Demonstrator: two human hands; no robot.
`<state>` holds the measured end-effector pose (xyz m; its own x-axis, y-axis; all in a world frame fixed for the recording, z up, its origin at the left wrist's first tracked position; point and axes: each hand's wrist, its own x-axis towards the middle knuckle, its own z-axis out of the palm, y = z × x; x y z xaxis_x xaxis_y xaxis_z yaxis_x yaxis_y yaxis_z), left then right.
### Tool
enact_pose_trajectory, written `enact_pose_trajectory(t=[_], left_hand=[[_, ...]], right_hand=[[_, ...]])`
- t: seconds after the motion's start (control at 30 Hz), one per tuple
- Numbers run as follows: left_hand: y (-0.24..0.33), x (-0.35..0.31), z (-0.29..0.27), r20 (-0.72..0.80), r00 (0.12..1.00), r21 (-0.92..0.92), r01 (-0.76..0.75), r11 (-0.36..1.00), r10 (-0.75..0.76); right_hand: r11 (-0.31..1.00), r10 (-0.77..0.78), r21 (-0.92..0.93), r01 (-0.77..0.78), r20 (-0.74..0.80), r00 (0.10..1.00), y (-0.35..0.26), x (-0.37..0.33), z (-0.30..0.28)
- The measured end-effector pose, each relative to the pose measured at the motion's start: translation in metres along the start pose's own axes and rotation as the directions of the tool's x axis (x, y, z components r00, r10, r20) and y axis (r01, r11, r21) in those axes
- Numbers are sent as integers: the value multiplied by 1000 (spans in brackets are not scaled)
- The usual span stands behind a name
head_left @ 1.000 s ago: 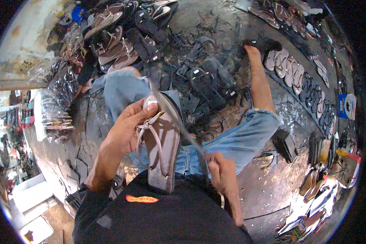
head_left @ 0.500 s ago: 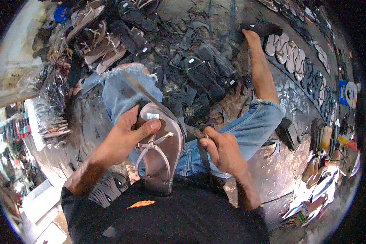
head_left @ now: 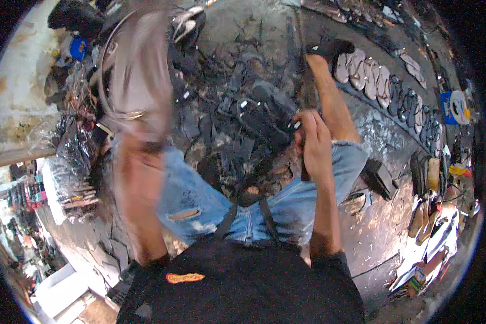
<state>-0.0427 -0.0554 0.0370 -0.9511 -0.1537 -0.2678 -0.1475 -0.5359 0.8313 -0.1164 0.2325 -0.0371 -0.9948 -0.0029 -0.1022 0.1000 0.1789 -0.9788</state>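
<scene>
My left hand (head_left: 140,173), smeared by motion, is at the left above my knee. A brownish-grey thong sandal (head_left: 146,75) stretches up and away from it, gripped at its near end; the sandal is also blurred. Over my right thigh, my right hand (head_left: 314,137) is closed round a knife, whose dark handle (head_left: 306,173) shows below the fist. The blade is hard to make out against the dark floor. Between my legs lie black sandals (head_left: 259,105) among dark scraps.
Dark offcuts (head_left: 221,129) litter the floor ahead. A row of finished-looking sandals (head_left: 364,75) runs along the right. Nearer on that side are a black block (head_left: 380,178) and a pile of light pieces (head_left: 429,243). Plastic-wrapped bundles (head_left: 73,140) stand at the left.
The sandal has swung from my lap up and away to the left with my left hand. My right hand has moved away from it, forward and to the right.
</scene>
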Motion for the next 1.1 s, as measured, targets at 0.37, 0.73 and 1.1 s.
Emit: enact_pose_trajectory(t=[0.37,0.73,1.1], left_hand=[[-46,-35,63,-126,955,-508,169,845,-267],[-83,-64,-4,-169,941,-122,276,953,-294],[-69,-57,-34,-116,958,1,265,964,-263]], right_hand=[[964,82,-264,-33,176,981,13,-215,-14],[900,116,-423,103,460,880,0,-104,-11],[964,68,247,-94,111,991,50,-51,45]])
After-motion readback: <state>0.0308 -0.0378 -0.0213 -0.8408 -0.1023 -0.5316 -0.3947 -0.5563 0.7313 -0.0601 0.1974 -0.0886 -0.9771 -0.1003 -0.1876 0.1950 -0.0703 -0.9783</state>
